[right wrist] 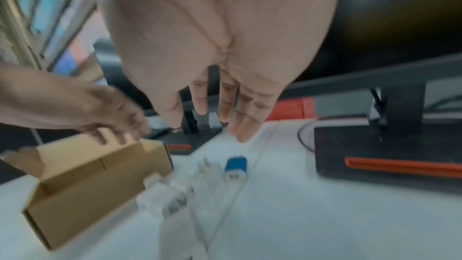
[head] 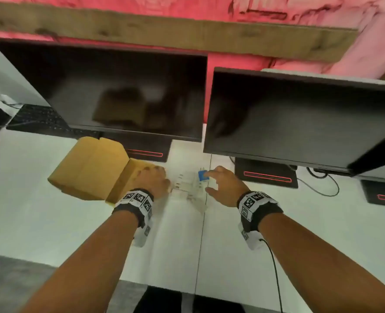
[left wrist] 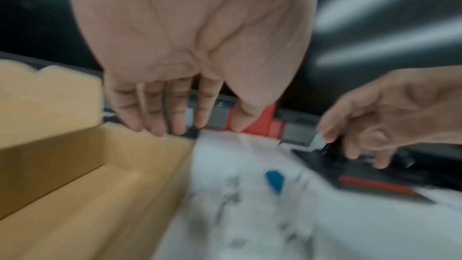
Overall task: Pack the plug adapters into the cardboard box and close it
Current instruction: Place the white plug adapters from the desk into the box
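1. The tabletop [head: 232, 256] is carrying all the task items; two monitor stands are sitting behind them, so the working zone is lying between the stands and the person.
2. The cardboard box [head: 89, 168] is sitting to the left of the adapters with its lid flap standing open and tilted away. The interior is looking bare in the left wrist view, so packing is judged to be just starting. The box should be kept steady and its opening kept clear while items are being transferred.
3. The left hand [head: 154, 180] is hovering at the box's right rim with fingers straight and slightly apart, holding nothing. It is judged best placed bracing that rim.
4. The right hand [head: 224, 188] is reaching over the adapters with fingers spread and relaxed, gripping nothing yet. It should be descending squarely onto one adapter body, not onto the prongs.
5. The white plug adapters [head: 187, 184] are lying in a loose cluster just right of the box, metal prongs pointing various ways; blur is hiding their exact count.
6. The blue plug adapter [head: 202, 176] is lying at the cluster's far edge, nearest the right fingertips, and is the likeliest first pick.
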A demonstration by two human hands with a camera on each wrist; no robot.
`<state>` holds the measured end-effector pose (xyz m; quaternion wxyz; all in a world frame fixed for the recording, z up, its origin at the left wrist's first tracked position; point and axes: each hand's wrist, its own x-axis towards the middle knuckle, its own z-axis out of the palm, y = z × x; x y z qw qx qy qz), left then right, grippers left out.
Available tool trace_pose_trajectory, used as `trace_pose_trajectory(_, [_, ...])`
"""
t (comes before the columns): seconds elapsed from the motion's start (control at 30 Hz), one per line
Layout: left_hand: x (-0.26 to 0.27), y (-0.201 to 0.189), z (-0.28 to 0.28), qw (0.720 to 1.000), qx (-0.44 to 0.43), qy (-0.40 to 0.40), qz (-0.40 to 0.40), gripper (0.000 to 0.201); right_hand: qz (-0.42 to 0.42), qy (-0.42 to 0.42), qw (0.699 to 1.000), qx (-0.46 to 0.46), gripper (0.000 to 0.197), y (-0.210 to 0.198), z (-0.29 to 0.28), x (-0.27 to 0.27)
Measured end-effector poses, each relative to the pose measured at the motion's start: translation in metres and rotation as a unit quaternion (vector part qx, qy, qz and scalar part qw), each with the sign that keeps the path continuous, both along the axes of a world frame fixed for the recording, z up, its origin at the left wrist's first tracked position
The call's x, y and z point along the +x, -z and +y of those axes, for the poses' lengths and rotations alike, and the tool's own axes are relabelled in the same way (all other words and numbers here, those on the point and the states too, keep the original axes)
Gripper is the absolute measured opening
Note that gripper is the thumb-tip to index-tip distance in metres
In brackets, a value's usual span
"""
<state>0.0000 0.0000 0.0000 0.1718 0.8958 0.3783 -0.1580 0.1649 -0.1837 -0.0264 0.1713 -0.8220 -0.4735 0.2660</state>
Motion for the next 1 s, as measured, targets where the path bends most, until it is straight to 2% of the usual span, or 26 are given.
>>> trace_pose_trajectory(0.07, [-0.009, 0.019, 0.016, 0.998, -0.034, -0.015, 0.055, 0.043, 0.005, 0.01, 0.999, -0.032, 0.052, 0.015, 0.011, -0.001])
trace_pose_trajectory(0.17, [-0.025, 0.078, 0.045, 0.988, -0.099, -0.006, 0.117, 0.054, 0.01, 0.009, 0.997, -0.074, 0.053, 0.04, 0.025, -0.01])
trace_pose_trajectory(0.27, [-0.028, 0.148, 0.073, 0.983, -0.114, 0.029, 0.143, 0.064, 0.023, 0.014, 0.996, -0.085, 0.049, 0.06, 0.032, -0.022])
trace_pose_trajectory(0.4, [-0.025, 0.159, 0.08, 0.974, -0.132, 0.083, 0.162, 0.085, 0.017, 0.08, 0.996, -0.039, 0.043, 0.074, 0.028, -0.034])
trace_pose_trajectory(0.43, [-0.028, 0.173, 0.085, 0.973, -0.136, 0.089, 0.167, 0.086, 0.009, 0.08, 0.996, -0.038, 0.042, 0.074, 0.027, -0.035])
trace_pose_trajectory(0.47, [-0.03, 0.168, 0.083, 0.972, -0.136, 0.085, 0.171, 0.084, -0.001, 0.076, 0.996, -0.048, 0.042, 0.074, 0.028, -0.037])
trace_pose_trajectory(0.57, [-0.028, 0.107, 0.062, 0.968, -0.133, 0.082, 0.195, 0.069, -0.069, 0.065, 0.994, -0.049, 0.045, 0.066, 0.032, -0.043])
trace_pose_trajectory(0.63, [-0.026, 0.086, 0.051, 0.966, -0.116, 0.098, 0.211, 0.057, -0.132, 0.018, 0.991, -0.032, 0.044, 0.059, 0.042, -0.053])
trace_pose_trajectory(0.73, [-0.024, 0.084, 0.039, 0.961, -0.113, 0.102, 0.232, 0.064, -0.211, -0.085, 0.97, -0.082, 0.039, 0.056, 0.058, -0.071])
trace_pose_trajectory(0.87, [-0.028, 0.081, 0.022, 0.955, -0.104, 0.126, 0.247, 0.055, -0.252, -0.087, 0.949, -0.167, 0.025, 0.062, 0.056, -0.082])
trace_pose_trajectory(0.93, [-0.033, 0.077, 0.014, 0.953, -0.086, 0.139, 0.253, 0.056, -0.267, -0.097, 0.945, -0.164, 0.017, 0.067, 0.05, -0.078])
trace_pose_trajectory(1.0, [-0.04, 0.08, 0.011, 0.955, -0.077, 0.151, 0.244, 0.06, -0.268, -0.11, 0.946, -0.145, 0.018, 0.068, 0.044, -0.071])
